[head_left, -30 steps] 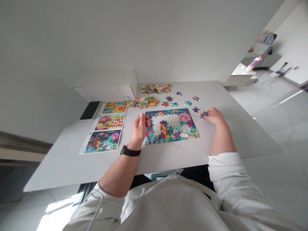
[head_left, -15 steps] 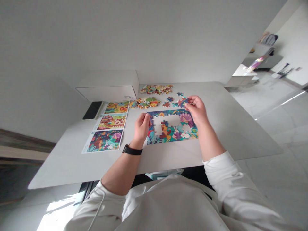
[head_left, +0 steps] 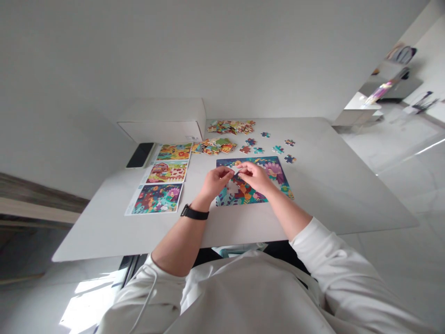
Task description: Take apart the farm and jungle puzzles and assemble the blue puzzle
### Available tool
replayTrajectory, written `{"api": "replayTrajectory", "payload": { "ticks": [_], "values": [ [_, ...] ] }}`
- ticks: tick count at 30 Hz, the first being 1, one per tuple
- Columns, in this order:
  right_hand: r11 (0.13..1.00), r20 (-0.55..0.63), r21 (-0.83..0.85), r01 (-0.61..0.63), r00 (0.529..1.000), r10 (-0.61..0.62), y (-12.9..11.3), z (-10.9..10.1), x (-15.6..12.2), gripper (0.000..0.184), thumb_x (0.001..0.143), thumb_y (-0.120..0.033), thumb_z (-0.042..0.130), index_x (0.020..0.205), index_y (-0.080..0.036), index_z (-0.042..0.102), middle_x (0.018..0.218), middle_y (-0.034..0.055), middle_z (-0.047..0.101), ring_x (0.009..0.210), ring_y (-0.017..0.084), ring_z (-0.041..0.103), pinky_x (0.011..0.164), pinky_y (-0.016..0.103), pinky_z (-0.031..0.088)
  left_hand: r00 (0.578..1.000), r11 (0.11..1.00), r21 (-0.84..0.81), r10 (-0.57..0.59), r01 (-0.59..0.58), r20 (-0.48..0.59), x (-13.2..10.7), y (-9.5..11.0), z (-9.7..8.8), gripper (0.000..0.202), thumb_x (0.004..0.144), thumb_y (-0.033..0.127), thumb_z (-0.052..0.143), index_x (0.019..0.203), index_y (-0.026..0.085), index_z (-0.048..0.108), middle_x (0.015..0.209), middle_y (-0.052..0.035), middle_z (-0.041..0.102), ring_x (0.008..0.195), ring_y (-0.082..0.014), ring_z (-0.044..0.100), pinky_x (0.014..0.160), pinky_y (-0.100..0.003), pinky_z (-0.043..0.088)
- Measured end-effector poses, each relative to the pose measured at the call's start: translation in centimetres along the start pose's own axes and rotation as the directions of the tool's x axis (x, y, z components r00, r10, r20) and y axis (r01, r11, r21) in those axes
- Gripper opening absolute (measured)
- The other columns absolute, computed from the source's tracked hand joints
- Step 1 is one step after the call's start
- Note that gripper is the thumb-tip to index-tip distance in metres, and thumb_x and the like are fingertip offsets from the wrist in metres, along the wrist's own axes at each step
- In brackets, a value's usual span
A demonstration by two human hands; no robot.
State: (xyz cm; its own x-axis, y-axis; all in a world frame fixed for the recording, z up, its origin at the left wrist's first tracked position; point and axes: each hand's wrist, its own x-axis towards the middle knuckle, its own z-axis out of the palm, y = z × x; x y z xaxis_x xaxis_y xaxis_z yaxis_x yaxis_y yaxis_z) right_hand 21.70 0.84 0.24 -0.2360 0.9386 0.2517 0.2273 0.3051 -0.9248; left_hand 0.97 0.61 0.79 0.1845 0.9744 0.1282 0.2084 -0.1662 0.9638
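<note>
My left hand (head_left: 216,182) and my right hand (head_left: 256,177) meet above the upper part of a partly assembled jigsaw puzzle (head_left: 271,197). Their fingertips pinch a small puzzle piece (head_left: 236,170) between them, mostly covered by the fingers; a pale face and dark edge show. The puzzle has a dark blue border and colourful animals, with pale gaps where pieces are absent. My hands hide much of its middle. Loose pieces lie behind it, among them a reddish-brown one (head_left: 244,149), a teal one (head_left: 278,149) and a dark blue one (head_left: 289,159).
Two heaps of yellowish pieces, a far one (head_left: 231,126) and a nearer one (head_left: 215,146), lie near the wall. Left of the puzzle are a picture sheet (head_left: 158,198) and a phone (head_left: 140,155). A white box (head_left: 160,130) stands behind them on the table (head_left: 333,185).
My right hand has left the loose pieces at the back right and come down-left to meet my left hand over the puzzle. Several pieces it was covering now lie apart. The view has shifted slightly.
</note>
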Motion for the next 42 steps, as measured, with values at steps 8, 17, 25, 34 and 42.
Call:
{"api": "replayTrajectory", "payload": {
  "ticks": [8,17,25,34,42],
  "values": [
    [0.998,-0.042,-0.06,0.027,0.999,-0.03,0.4,-0.4,0.2,0.027,0.094,-0.034,0.071,0.119,-0.026,0.071,0.101,0.0041,0.08,0.091,0.02,0.075,0.088,0.036,0.06,1.0,0.992,0.122,0.017,-0.017,0.001,-0.1,0.3,-0.3,0.036,0.085,0.055,0.078,0.084,0.019,0.078,0.071,-0.0024,0.07,0.063,-0.0151,0.057,0.056,-0.025,0.039],
    [0.885,-0.047,-0.383,0.265,0.951,-0.305,-0.3,-1.2,-0.1,0.022,0.092,-0.026,0.076,0.112,-0.026,0.066,0.118,0.0093,0.074,0.111,0.028,0.071,0.093,0.043,0.06,0.98,0.986,-0.145,-0.106,0.082,-0.17,0.1,0.7,-0.4,0.05,0.076,0.065,0.084,0.083,0.017,0.073,0.064,0.0011,0.06,0.056,-0.0106,0.046,0.052,-0.023,0.032],
    [0.771,0.065,-0.508,0.385,0.909,-0.411,-1.4,-1.1,-0.3,0.024,0.09,-0.011,0.074,0.108,-0.027,0.068,0.124,0.0099,0.073,0.123,0.031,0.067,0.11,0.051,0.053,0.975,0.979,-0.182,-0.126,0.092,-0.182,0.1,0.4,-0.1,0.047,0.076,0.062,0.086,0.082,0.017,0.075,0.063,0.0011,0.06,0.052,-0.0094,0.045,0.049,-0.023,0.029],
    [0.83,-0.069,-0.5,0.247,0.944,-0.323,-0.7,-2.2,-0.1,0.024,0.094,-0.017,0.073,0.115,-0.028,0.07,0.128,0.0102,0.075,0.128,0.032,0.067,0.117,0.053,0.05,0.947,0.961,-0.273,-0.114,0.029,-0.299,0.9,0.3,-2.0,0.033,0.082,0.044,0.081,0.101,0.019,0.07,0.092,-0.0038,0.075,0.064,-0.0101,0.06,0.055,-0.021,0.047],
    [0.842,-0.062,-0.495,0.216,0.957,-0.282,0.0,-2.2,0.0,0.025,0.096,-0.019,0.071,0.12,-0.028,0.073,0.132,0.0097,0.076,0.13,0.032,0.067,0.119,0.056,0.049,0.914,0.965,-0.26,-0.122,0.019,-0.387,1.0,0.3,-2.8,0.034,0.083,0.046,0.08,0.103,0.022,0.066,0.1,-0.0048,0.076,0.071,-0.0107,0.064,0.057,-0.02,0.048]
  ]
}}
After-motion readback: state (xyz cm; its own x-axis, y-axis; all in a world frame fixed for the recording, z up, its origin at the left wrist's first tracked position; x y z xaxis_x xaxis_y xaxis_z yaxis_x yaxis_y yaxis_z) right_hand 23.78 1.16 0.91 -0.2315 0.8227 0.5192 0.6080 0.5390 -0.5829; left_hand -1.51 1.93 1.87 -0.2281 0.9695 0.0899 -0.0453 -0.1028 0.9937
